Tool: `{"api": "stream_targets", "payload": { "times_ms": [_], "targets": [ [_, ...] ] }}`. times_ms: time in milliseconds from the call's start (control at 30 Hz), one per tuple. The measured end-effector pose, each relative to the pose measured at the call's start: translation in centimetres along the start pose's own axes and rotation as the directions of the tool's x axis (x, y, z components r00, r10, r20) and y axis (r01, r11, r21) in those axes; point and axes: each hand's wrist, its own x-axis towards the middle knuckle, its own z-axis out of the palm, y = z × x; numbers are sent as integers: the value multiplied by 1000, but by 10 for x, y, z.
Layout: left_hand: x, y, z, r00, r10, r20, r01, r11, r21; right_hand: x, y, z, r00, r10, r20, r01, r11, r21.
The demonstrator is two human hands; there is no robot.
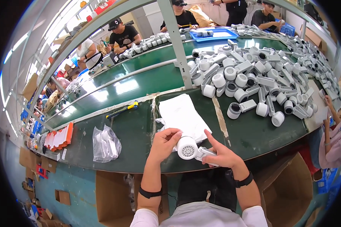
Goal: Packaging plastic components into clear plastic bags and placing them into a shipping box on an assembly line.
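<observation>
A white handheld fan [187,148] with a round slotted grille is held just above the near edge of the green worktable [140,151]. My right hand [225,154] grips its flat handle, thumb and fingers around it, with the index finger stretched out. Beside the fan's head, my left hand [165,145] is closed in a pinch, thumb against the index finger. What lies between those fingertips is too small to make out. Just beyond both hands lies a stack of thin white sheets or bags [183,113], its left edge crumpled. The fan covers its near corner.
A large heap of similar fans [250,75] covers the right side. To the left lie a clear bag of white parts [107,144], a yellow-and-black tool [123,109] and orange-and-white packets [60,137]. A metal post [177,45] rises beyond the stack. Open cardboard boxes [288,189] stand below; co-workers sit across.
</observation>
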Motion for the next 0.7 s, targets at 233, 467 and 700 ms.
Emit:
{"api": "stream_targets", "payload": {
  "times_ms": [233,467,700],
  "targets": [
    [0,-2,-1,1000,-2,0,2,1000,-12,7,9,-1,999,-28,33,25,995,99],
    [-2,2,6,995,17,-103,-14,999,33,-15,18,0,995,20,-101,-7,992,130],
    [2,8,20,999,-14,-52,17,998,60,-17,4,-3,998,-61,25,61,998,4]
  ]
}}
